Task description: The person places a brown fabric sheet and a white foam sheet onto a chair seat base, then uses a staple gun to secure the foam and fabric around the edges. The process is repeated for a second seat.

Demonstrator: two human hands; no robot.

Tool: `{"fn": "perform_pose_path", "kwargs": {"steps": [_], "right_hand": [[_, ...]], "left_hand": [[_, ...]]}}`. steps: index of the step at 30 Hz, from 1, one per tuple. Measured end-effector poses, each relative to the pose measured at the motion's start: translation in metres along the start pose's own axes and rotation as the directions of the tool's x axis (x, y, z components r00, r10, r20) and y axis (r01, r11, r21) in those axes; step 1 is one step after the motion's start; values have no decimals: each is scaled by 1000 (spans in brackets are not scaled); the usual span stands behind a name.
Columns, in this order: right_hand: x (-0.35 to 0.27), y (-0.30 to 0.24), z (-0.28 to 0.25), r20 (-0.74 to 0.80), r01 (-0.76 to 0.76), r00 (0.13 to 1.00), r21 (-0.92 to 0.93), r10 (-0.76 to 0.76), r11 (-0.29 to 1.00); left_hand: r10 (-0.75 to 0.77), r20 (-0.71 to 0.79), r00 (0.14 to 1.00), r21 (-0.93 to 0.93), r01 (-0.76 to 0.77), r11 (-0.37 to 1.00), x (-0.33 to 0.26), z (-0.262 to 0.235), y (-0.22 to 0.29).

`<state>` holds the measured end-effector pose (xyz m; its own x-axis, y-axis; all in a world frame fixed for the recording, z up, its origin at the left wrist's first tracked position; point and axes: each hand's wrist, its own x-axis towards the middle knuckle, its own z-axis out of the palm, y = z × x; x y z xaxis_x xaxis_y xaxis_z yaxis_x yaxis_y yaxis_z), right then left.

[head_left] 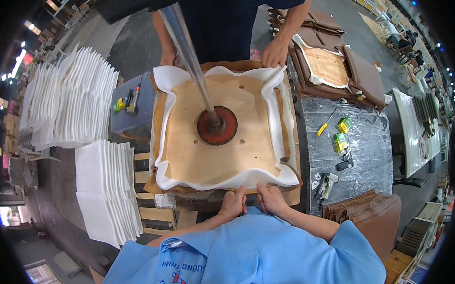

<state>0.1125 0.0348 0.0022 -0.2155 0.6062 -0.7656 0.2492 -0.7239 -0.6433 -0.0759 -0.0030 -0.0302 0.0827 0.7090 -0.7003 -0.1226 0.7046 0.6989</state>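
The person is wearing a light blue short-sleeved shirt, its sleeves ending above the elbows and leaving the forearms bare. Red and dark blue printing is showing on the cloth at the lower left of the chest, beside a folded collar. The left hand and right hand are wearing no gloves, rings or watch.

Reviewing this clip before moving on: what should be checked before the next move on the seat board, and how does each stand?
1. Left hand on near edge: ok.
2. Right hand on near edge: ok.
3. Press disc centred on the board: ok.
4. White padding folded up on all sides: ok.
5. Co-worker's hands on far edge: ok.
6. Brown cover gripped by fingers: cannot tell.
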Motion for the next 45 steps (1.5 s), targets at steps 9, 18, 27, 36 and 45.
{"fn": "perform_pose_path", "kwargs": {"steps": [9, 18, 27, 36, 45], "right_hand": [[2, 16, -1, -26, 143, 989, -34, -144, 989], [-28, 12, 85, 158, -151, 982, 294, 107, 944], [44, -31, 209, 384, -427, 899, 667, 210, 610], [61, -50, 203, 323, -386, 912, 477, 251, 790], [74, -14, 215, -72, 269, 953, -246, -295, 931]], "left_hand": [[-3, 271, 963, -49, 17, 999, -1, -20, 5], [-283, 61, 957, -508, 274, 816, -85, -183, 17], [-399, -211, 893, -517, 244, 820, -33, -200, 41], [-530, -123, 839, -178, 507, 844, 2, -223, 63], [-215, -22, 976, -139, 210, 968, -8, -238, 41]]}}
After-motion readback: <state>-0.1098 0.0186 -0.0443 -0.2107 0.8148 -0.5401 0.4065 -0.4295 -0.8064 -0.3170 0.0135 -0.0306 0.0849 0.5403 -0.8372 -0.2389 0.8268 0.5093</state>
